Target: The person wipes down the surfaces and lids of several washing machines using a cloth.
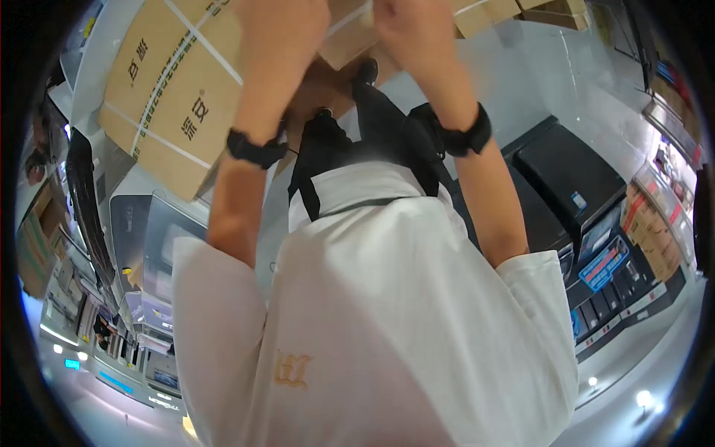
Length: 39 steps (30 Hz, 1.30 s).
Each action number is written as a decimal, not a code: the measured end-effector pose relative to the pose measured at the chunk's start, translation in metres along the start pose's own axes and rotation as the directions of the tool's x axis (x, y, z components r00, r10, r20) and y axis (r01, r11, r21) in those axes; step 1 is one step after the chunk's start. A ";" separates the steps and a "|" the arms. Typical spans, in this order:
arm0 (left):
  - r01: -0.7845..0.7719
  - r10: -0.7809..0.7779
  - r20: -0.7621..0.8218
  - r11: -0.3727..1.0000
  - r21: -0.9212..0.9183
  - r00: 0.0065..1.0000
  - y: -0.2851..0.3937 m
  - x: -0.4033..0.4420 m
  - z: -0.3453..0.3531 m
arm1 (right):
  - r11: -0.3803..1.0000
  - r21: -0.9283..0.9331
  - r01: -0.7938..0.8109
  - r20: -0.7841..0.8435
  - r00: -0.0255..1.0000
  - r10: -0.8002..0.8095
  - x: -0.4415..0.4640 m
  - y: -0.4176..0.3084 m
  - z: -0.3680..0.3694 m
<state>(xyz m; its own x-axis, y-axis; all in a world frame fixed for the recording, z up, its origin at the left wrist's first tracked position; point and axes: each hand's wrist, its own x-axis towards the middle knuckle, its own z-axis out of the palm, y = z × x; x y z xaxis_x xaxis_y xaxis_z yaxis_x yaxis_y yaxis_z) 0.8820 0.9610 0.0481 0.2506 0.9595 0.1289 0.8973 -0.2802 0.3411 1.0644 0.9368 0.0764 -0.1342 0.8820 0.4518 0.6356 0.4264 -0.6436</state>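
My left hand [287, 21] reaches up at the top edge, blurred, with its fingers cut off by the frame. My right hand [412, 22] is beside it, apart; the part of its fingers in view looks curled, and what they hold, if anything, is hidden. Behind and between the hands is a brown cardboard box [346, 41] with a pale strap. A large cardboard carton [167, 82] with black printed characters and white straps lies left of my left hand. Each wrist has a black band, the left wristband [255, 149] and the right wristband [471, 134].
My legs [324, 145] stand close to the boxes on a glossy grey floor [514, 71]. On the right is a black case [570, 175], beside shelving [625, 298] with boxed goods. Clear-topped grey bins [175, 235] stand to the left. More cardboard [488, 16] lies at the top.
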 end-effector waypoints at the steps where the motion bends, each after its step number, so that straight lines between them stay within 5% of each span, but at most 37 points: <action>1: 0.001 -0.001 -0.006 1.000 -0.018 1.000 -0.002 -0.001 0.036 | 0.987 -0.135 -0.084 0.307 0.944 0.122 -0.004 0.029 0.014; 2: -0.004 0.003 -0.008 0.999 -0.037 1.000 -0.001 -0.007 0.065 | 0.950 -0.288 -0.123 0.560 0.783 0.271 -0.012 0.058 0.029; 5: -0.028 0.032 -0.130 0.999 0.030 0.991 0.011 -0.026 0.085 | 0.972 -0.197 0.132 0.235 0.968 -0.083 -0.049 0.085 0.049; 8: -0.023 0.028 0.056 0.995 -0.093 0.998 0.023 -0.052 0.068 | 0.998 -0.068 0.015 0.365 0.931 0.011 -0.063 0.071 0.024; 11: -0.037 0.041 0.181 0.999 -0.027 0.983 0.027 -0.057 0.057 | 0.998 -0.007 0.066 0.368 0.928 -0.059 -0.067 0.099 0.011; 16: -0.126 0.113 0.223 0.991 0.042 0.968 -0.003 0.006 0.066 | 0.969 -0.225 0.105 0.099 0.992 -0.085 -0.015 0.134 0.008; 18: -0.145 0.133 0.224 0.989 0.037 0.965 -0.008 0.056 0.080 | 0.962 -0.260 0.081 0.122 0.991 -0.050 0.001 0.138 0.018; 22: -0.146 0.147 0.217 0.989 -0.019 0.965 -0.015 0.101 0.088 | 0.922 -0.317 -0.222 0.159 0.946 0.283 0.005 0.102 0.039; 24: -0.167 0.181 0.213 0.983 -0.082 0.960 -0.038 0.107 0.112 | 0.979 -0.187 -0.076 0.221 0.968 0.117 -0.008 0.096 0.045; 26: -0.093 0.081 0.262 0.995 0.035 0.962 -0.026 0.111 0.105 | 0.947 -0.321 0.010 0.163 0.986 0.045 -0.018 0.081 0.044; 29: -0.191 0.172 0.163 0.976 0.107 0.972 -0.018 0.128 0.093 | 0.957 -0.290 -0.018 0.098 0.994 0.049 -0.033 0.083 0.058; 31: -0.131 0.131 0.189 0.991 -0.013 0.973 -0.010 0.139 0.075 | 0.965 -0.208 -0.158 0.214 0.956 0.202 -0.033 0.078 0.057; 34: -0.249 0.290 0.199 0.946 -0.205 0.936 -0.009 0.138 0.064 | 0.929 -0.030 -0.369 0.197 0.909 0.367 -0.044 0.070 0.060; 39: -0.088 0.403 0.378 0.773 -0.629 0.834 0.011 0.119 0.106 | 0.743 0.398 -0.538 0.031 0.818 0.575 -0.079 0.075 0.015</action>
<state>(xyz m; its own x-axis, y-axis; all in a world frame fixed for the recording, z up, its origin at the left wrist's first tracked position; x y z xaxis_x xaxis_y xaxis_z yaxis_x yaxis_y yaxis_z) 0.9603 1.0753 -0.0310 0.7076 0.6985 -0.1072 0.4429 -0.3202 0.8375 1.1110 0.9020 -0.0173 0.2318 0.9726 -0.0199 0.2416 -0.0774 -0.9673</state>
